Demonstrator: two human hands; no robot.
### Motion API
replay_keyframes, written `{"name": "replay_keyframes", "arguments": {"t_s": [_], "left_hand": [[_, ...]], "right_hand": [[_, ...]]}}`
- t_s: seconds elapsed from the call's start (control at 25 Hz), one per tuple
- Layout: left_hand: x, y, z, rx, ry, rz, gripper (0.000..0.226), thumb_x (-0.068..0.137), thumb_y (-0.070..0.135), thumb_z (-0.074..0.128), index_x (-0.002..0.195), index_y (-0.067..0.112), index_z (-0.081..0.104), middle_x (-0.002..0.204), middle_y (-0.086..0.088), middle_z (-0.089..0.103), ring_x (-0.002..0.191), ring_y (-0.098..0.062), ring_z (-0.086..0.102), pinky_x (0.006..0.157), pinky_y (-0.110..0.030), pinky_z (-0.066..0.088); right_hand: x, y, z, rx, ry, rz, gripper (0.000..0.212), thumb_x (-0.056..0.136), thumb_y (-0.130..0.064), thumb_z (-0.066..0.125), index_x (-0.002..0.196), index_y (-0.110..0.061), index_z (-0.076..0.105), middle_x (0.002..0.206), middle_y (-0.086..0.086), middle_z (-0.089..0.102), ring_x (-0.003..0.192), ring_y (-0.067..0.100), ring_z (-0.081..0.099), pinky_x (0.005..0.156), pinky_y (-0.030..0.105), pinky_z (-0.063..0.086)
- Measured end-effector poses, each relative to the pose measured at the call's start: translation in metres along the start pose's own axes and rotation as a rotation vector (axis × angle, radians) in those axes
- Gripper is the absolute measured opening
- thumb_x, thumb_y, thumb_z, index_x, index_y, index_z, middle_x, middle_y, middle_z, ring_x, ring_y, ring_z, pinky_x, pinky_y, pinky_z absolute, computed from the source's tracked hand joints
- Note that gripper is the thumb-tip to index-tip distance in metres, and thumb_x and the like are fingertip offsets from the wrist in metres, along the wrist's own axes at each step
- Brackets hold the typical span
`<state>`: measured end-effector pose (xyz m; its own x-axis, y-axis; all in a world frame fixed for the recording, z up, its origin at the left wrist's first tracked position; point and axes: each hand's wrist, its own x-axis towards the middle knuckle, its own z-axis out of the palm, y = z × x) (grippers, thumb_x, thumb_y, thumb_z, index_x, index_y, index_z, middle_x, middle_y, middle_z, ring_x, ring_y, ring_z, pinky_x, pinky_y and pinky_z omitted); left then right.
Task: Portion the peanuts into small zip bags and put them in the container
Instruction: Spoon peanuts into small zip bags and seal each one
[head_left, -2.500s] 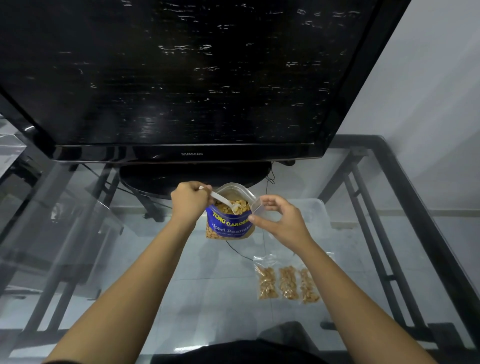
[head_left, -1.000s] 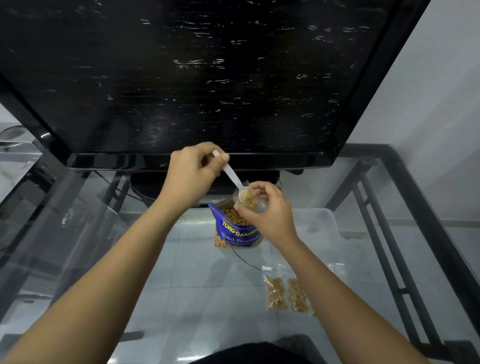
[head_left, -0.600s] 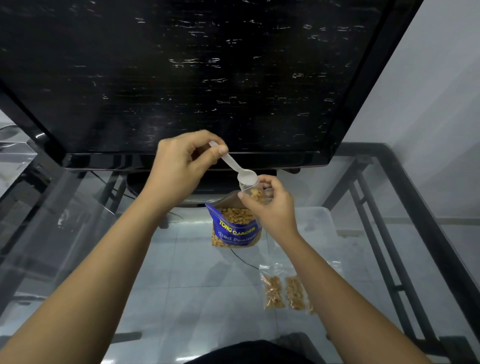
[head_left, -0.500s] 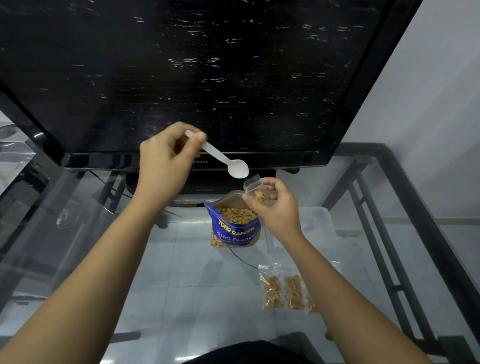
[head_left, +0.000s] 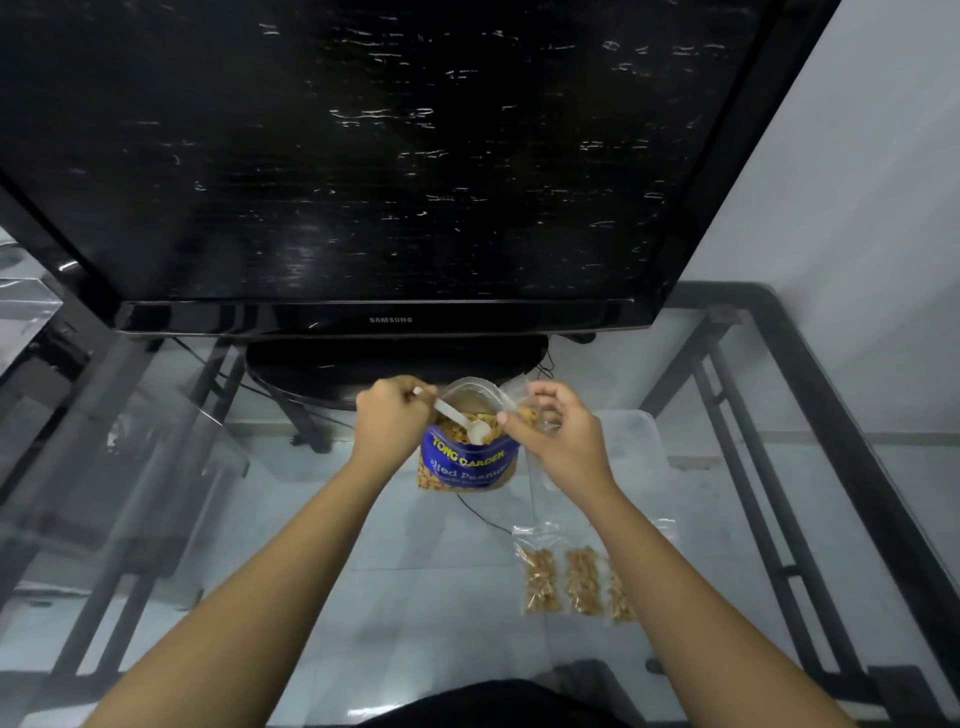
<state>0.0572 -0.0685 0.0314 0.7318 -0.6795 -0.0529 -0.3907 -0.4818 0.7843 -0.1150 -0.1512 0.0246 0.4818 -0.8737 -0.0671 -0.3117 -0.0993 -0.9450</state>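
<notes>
An open blue peanut pouch (head_left: 467, 462) stands on the glass table in front of the TV base. My left hand (head_left: 392, 421) grips a white plastic spoon (head_left: 460, 418), whose bowl lies inside the pouch mouth on the peanuts. To the right of the pouch, my right hand (head_left: 558, 434) pinches a small clear zip bag (head_left: 524, 408) holding a few peanuts. Three filled small zip bags (head_left: 571, 579) lie side by side on the glass, nearer to me on the right, partly hidden by my right forearm.
A large black TV (head_left: 363, 156) on an oval base (head_left: 322, 369) fills the far half of the glass table (head_left: 260, 519). A clear plastic container (head_left: 639, 452) sits just right of my right hand. The table's black frame (head_left: 810, 415) runs along the right.
My left hand has come down from in front of the TV and put the spoon back into the pouch. My right hand with the small bag has lowered beside the pouch.
</notes>
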Motion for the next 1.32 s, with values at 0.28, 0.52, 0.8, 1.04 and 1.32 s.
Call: {"name": "replay_keyframes", "arguments": {"t_s": [0.28, 0.52, 0.8, 1.04, 1.32], "left_hand": [[-0.008, 0.014, 0.01, 0.238, -0.143, 0.149, 0.022, 0.09, 0.027, 0.052, 0.089, 0.016, 0.071, 0.076, -0.011, 0.07, 0.073, -0.027, 0.064, 0.07, -0.038, 0.055], [-0.003, 0.007, 0.008, -0.207, -0.011, -0.262, 0.02, 0.09, 0.015, 0.053, 0.088, 0.005, 0.07, 0.07, -0.012, 0.069, 0.06, -0.02, 0.067, 0.06, -0.032, 0.055], [0.001, 0.008, -0.007, -0.327, -0.019, -0.333, 0.016, 0.092, 0.018, 0.054, 0.079, 0.012, 0.061, 0.066, -0.004, 0.065, 0.043, -0.002, 0.059, 0.043, -0.014, 0.042], [0.004, 0.006, -0.005, -0.424, -0.08, -0.377, 0.017, 0.092, 0.019, 0.054, 0.079, 0.012, 0.062, 0.069, -0.004, 0.066, 0.052, -0.006, 0.06, 0.047, -0.017, 0.04], [0.021, -0.017, -0.028, -0.516, -0.065, -0.425, 0.014, 0.091, 0.019, 0.055, 0.092, 0.008, 0.063, 0.069, -0.005, 0.065, 0.049, -0.002, 0.056, 0.04, -0.013, 0.038]], "right_hand": [[-0.003, 0.005, 0.0, 0.022, -0.031, -0.031, 0.046, 0.07, -0.035, 0.078, 0.108, -0.028, 0.053, 0.099, -0.014, 0.062, 0.097, 0.001, 0.059, 0.072, 0.011, 0.048], [-0.006, 0.009, -0.005, 0.04, -0.068, -0.02, 0.047, 0.072, -0.034, 0.077, 0.112, -0.027, 0.053, 0.105, -0.013, 0.062, 0.1, 0.003, 0.059, 0.073, 0.011, 0.05], [-0.005, 0.012, -0.007, 0.112, -0.1, -0.002, 0.047, 0.073, -0.03, 0.077, 0.113, -0.019, 0.055, 0.111, -0.005, 0.064, 0.104, 0.007, 0.06, 0.075, 0.008, 0.049], [-0.002, 0.013, -0.008, 0.111, -0.101, 0.005, 0.049, 0.072, -0.032, 0.077, 0.114, -0.019, 0.055, 0.112, -0.003, 0.064, 0.106, 0.012, 0.06, 0.078, 0.015, 0.052], [-0.004, -0.003, -0.016, -0.06, -0.016, -0.042, 0.043, 0.069, -0.031, 0.08, 0.105, -0.026, 0.055, 0.096, -0.016, 0.06, 0.091, 0.003, 0.058, 0.068, 0.013, 0.049]]}}
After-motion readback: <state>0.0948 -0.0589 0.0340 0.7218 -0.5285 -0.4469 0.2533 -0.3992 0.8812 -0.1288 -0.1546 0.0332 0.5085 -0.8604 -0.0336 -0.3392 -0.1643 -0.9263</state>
